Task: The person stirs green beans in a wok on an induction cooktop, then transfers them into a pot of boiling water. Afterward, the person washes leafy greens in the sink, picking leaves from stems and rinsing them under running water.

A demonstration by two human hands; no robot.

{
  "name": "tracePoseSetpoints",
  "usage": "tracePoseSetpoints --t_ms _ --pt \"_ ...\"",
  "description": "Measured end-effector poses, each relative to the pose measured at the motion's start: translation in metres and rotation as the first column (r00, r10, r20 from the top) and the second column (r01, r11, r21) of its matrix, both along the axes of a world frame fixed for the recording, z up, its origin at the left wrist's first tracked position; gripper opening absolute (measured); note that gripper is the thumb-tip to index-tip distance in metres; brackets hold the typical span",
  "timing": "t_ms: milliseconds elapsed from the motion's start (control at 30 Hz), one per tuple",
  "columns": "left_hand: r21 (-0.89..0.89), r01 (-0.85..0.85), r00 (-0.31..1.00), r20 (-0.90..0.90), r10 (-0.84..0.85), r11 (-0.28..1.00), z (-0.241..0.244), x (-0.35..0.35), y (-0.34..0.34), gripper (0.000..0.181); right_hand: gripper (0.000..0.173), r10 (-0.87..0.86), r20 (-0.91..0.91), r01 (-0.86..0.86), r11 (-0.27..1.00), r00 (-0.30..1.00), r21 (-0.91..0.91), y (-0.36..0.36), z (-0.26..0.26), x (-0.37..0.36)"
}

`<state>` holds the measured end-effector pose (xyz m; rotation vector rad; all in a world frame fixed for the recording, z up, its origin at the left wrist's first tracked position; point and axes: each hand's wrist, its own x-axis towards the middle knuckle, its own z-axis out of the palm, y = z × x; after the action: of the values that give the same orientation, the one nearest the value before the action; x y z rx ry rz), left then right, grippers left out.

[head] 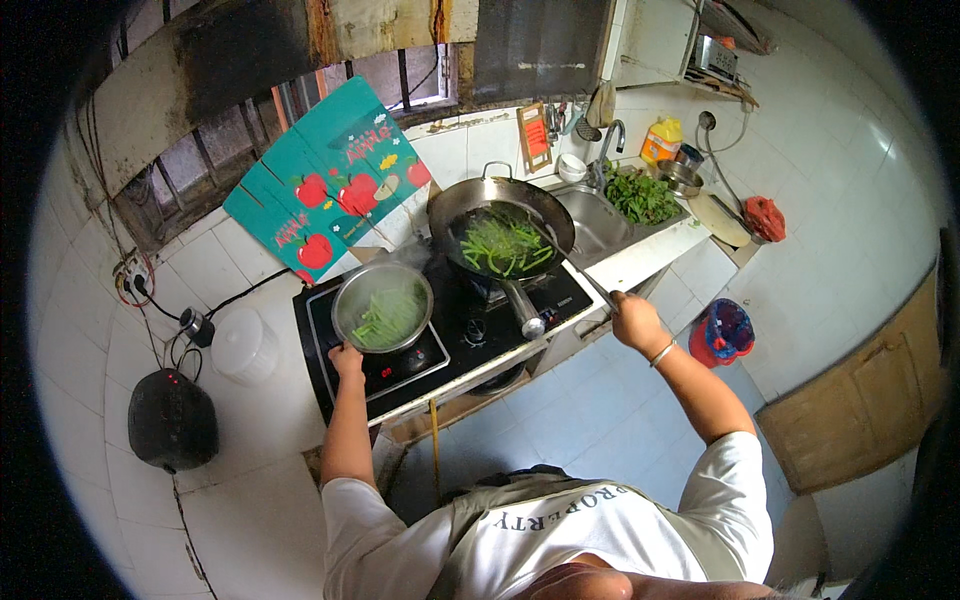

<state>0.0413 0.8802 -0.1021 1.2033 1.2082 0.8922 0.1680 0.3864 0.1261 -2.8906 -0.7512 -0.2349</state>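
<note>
My left hand (pixel 346 360) grips the near edge of a round steel bowl (pixel 424 330) over the left side of the black cooktop. Cut green vegetable stalks (pixel 386 319) fill its bottom, blurred by steam. In my right hand (pixel 637 324) is the end of a long-handled metal cooking utensil (pixel 581 270), which slants down into a wok (pixel 551 199). More green stalks (pixel 506 247) lie in steaming liquid there, and they hide the utensil's head. The wok stands over the right burner, its thick metal handle (pixel 523 307) pointing towards me.
A steel sink (pixel 592 225) adjoins the cooktop (pixel 465 360) on the right, with leafy greens (pixel 641 195) beside it. Behind stands a printed green cardboard sheet (pixel 330 180). To the left are a white lidded container (pixel 244 346) and a black appliance (pixel 172 420). A red bin (pixel 720 334) stands on the floor.
</note>
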Motion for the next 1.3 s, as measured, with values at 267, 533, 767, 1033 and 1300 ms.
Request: tracePoseSetpoints --t_ms 267,533,767,1033,1300 --pt "-0.312 0.772 0.620 0.558 -0.551 0.553 0.104 0.007 -0.195 0.031 0.024 -0.075 -0.053 0.081 0.988 0.996 0.133 -0.025 -0.052 -0.004" --pt "-0.567 0.813 0.557 0.823 -0.109 -0.131 0.187 0.068 -0.274 0.039 0.025 0.050 -0.302 0.139 0.809 0.952 0.571 -0.024 -0.069 -0.015" --pt "-0.632 0.763 0.638 0.770 0.002 -0.139 0.185 0.076 -0.286 0.014 0.016 0.183 -0.533 0.409 0.457 0.826 0.790 -0.030 -0.067 -0.011" --pt "-0.642 0.746 0.643 0.764 -0.063 -0.178 0.171 0.079 -0.280 0.015 0.028 -0.279 -0.107 0.294 0.807 0.954 0.513 -0.067 -0.109 0.083" --pt "-0.689 0.707 0.684 0.724 -0.091 -0.159 0.179 0.079 -0.290 0.010 0.020 -0.338 -0.228 0.353 0.935 0.913 0.031 -0.046 -0.109 0.190"
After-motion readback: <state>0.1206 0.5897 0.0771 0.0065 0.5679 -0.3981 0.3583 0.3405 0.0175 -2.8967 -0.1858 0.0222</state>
